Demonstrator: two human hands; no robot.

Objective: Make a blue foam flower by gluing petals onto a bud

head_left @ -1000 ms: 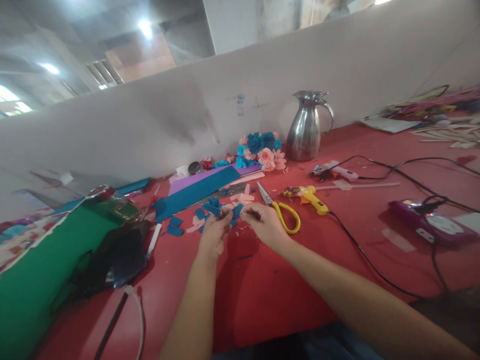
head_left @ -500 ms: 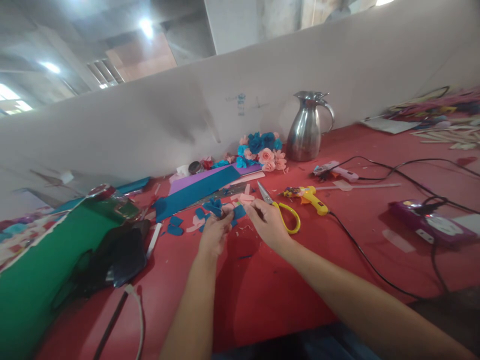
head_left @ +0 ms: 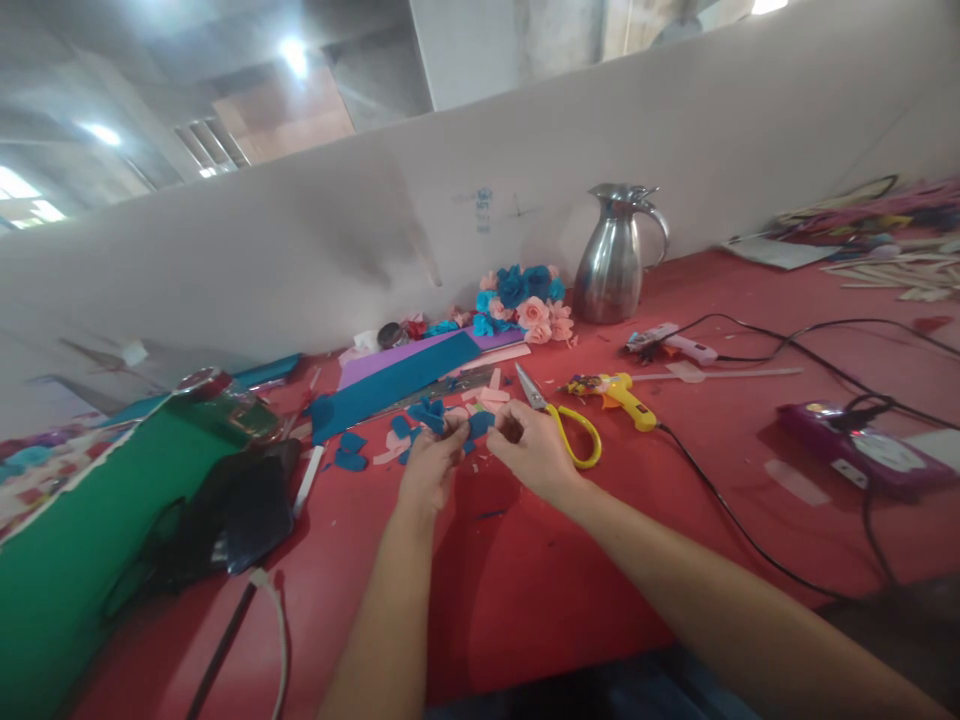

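My left hand [head_left: 435,462] is closed in a pinch over the scattered paper cuttings; a small paper piece seems to be between its fingertips, partly hidden by them. Facing it, my right hand [head_left: 531,448] has thumb and forefinger curled together. A blue paper petal [head_left: 481,426] shows between the two hands, at the right fingertips; whether it is gripped there is unclear. Blue paper petals [head_left: 350,457] and pink paper strips [head_left: 493,396] lie around and beyond my hands. Scissors with yellow handles [head_left: 576,440] rest just right of my right hand.
A yellow glue gun [head_left: 622,397] and a pink glue gun [head_left: 679,343] trail cords toward a purple power strip [head_left: 862,445]. Behind stand a steel jug [head_left: 613,265] and paper flowers [head_left: 525,300]. Blue paper [head_left: 397,388] lies left of them. A green board [head_left: 82,530] stands at left.
My right hand has drawn slightly down and back from the pink paper strips, which now show uncovered. My left hand has stayed almost in place.
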